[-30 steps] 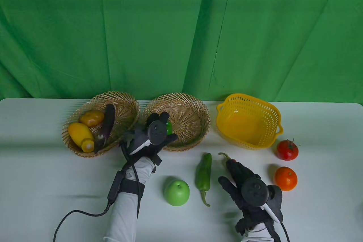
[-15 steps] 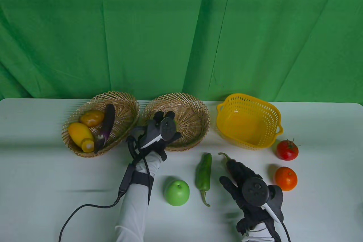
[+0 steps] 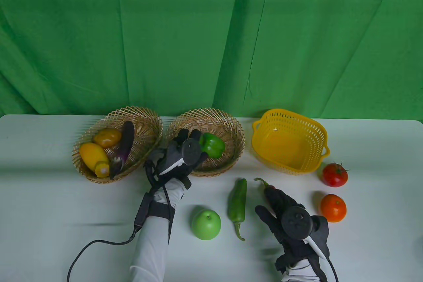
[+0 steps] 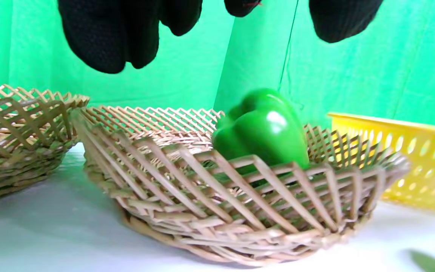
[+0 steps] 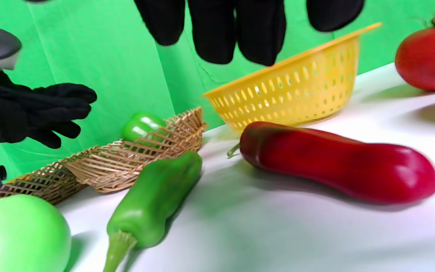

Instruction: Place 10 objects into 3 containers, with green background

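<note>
Under right hand (image 3: 290, 219): red pepper (image 3: 269, 191) (mostly hidden).

Glossy smooth bell pepper (image 4: 263, 128) lies in a rough woven wicker basket (image 4: 240, 211) beside a perforated yellow plastic basket (image 3: 290, 141).

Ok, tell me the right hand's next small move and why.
Probably lower the right hand and grip the red pepper: its fingers hang open just above it, and the pepper lies on the table outside the yellow basket.
</note>
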The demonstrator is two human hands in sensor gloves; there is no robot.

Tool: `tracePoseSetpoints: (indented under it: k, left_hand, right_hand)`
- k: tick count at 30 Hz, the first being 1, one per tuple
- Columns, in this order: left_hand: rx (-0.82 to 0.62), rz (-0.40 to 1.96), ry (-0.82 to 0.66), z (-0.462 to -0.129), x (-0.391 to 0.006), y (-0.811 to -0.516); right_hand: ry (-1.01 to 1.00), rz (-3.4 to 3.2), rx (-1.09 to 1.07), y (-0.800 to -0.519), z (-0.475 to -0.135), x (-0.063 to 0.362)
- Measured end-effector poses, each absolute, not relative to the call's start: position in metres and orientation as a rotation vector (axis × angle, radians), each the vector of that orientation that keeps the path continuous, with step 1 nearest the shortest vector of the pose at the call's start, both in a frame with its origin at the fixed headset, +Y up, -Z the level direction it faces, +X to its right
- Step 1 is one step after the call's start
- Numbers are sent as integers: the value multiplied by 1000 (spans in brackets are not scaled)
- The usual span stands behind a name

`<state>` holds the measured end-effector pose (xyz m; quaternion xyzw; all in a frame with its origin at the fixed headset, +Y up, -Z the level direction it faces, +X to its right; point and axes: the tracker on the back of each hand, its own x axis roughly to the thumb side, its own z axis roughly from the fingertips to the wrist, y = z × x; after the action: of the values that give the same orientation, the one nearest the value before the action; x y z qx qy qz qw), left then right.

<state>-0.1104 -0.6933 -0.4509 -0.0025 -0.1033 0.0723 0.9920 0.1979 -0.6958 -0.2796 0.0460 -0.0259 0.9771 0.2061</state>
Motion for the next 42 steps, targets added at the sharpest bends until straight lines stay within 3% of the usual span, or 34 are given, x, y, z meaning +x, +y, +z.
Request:
tracePoseSetpoints:
  k: [11, 21, 33, 42]
  left_hand:
    - [53, 271, -313, -413, -123, -678]
    - [39, 319, -451, -371, -127, -682]
    - [-117, 343, -608, -336, -107, -735]
    - [-272, 342, -694, -321, -96, -759]
  right_hand:
    - [-72, 2723, 143, -696, -280, 195]
    - [-57, 2733, 157, -698, -280, 192]
    - [-56, 2735, 160, -699, -280, 190]
    - [-62, 2722, 153, -698, -280, 193]
